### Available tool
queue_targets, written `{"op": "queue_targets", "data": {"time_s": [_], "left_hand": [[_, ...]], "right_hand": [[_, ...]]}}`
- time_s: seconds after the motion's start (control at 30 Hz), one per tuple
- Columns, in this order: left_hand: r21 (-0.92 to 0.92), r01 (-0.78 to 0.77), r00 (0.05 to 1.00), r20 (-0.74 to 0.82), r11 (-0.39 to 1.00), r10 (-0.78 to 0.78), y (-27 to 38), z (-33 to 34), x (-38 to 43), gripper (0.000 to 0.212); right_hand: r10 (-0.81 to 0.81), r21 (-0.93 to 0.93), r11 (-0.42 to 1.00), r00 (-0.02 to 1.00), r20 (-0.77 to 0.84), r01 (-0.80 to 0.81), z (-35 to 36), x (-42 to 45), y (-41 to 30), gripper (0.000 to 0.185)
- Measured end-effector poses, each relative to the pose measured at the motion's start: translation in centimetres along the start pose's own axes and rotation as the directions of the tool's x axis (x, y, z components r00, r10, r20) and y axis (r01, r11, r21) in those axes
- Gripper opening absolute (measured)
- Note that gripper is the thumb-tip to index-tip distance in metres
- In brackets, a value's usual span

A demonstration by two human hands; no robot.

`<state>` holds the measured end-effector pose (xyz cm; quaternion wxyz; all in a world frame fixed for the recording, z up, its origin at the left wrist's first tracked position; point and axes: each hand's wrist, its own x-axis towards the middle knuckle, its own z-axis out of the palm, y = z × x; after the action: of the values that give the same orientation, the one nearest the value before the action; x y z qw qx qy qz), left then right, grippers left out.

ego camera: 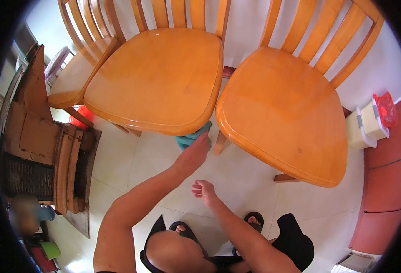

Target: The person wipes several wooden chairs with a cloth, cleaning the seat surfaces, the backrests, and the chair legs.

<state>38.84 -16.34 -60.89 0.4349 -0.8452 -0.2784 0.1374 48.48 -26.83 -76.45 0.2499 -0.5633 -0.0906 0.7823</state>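
Observation:
My left hand (193, 152) grips a teal cloth (186, 140) at the front right edge of a wooden chair (156, 82), just below its seat. Part of the cloth is hidden by the seat and my fingers. My right hand (203, 191) hangs in the air over the tiled floor, nearer to my body, with its fingers curled and no object visible in them. To the right stands a second wooden chair (282, 116) with a slatted back and a small dark mark on its seat. The two seats nearly meet at the middle.
A third wooden chair (81, 71) stands at the left, a red bag (81, 117) beneath it. Dark wooden furniture (40, 136) fills the left side. Lidded plastic boxes (360, 128) with a red plastic bag (385, 109) stand right, beside a red cabinet (388, 191). A blurred person (26, 215) is lower left.

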Motion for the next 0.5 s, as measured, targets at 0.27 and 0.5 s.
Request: {"op": "queue_targets", "data": {"time_s": [0.27,0.5], "left_hand": [[-0.108,-0.229,0.880,0.402,0.967,0.254,13.0,8.5,1.5,0.036],[-0.886,0.314,0.934,0.353,0.342,0.057,11.5,3.3,-0.5,0.028]], "right_hand": [[-0.151,0.178,0.974,0.988,0.034,0.143,-0.8,-1.1,-1.6,0.029],[-0.114,0.272,0.944,0.959,-0.258,0.186,-6.0,-0.3,-0.9,0.033]]}}
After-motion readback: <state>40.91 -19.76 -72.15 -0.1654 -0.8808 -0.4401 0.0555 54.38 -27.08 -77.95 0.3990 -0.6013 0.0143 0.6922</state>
